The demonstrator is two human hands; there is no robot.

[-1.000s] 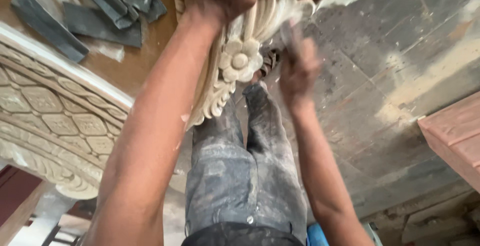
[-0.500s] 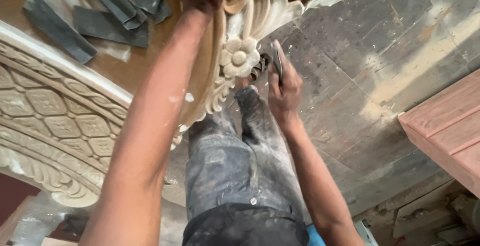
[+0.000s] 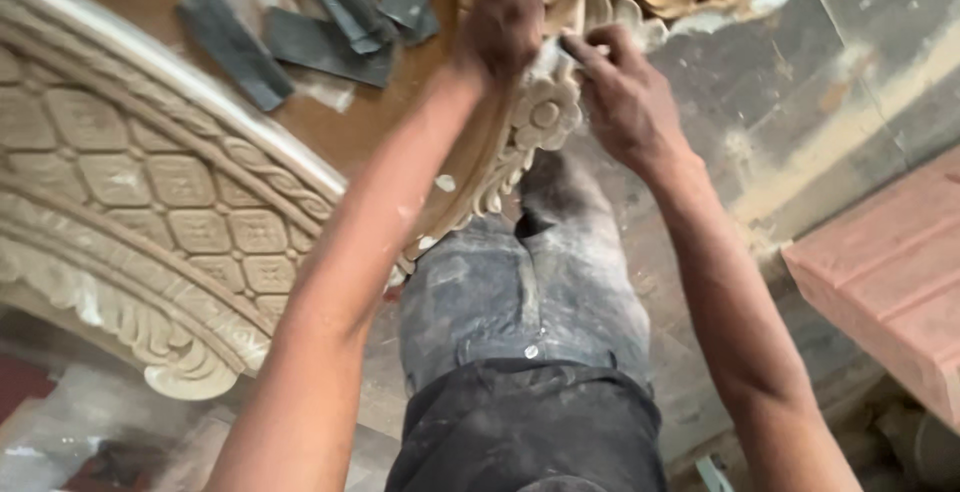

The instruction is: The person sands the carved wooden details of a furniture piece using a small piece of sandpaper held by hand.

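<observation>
Hands, two: left hand (image 3: 512,14) grips one carved wooden panel (image 3: 545,112), right hand (image 3: 625,102) fingers pinch sandpaper (image 3: 580,49) against it.

Both bare arms are reaching forward and away from the body, converging near the top of the view. The left hand (image 3: 512,14) is lying knuckles up, its fingers curled down and gripping. Just beside it, the right hand (image 3: 625,100) is bending at the wrist, its fingers pinching together toward the left hand.
</observation>
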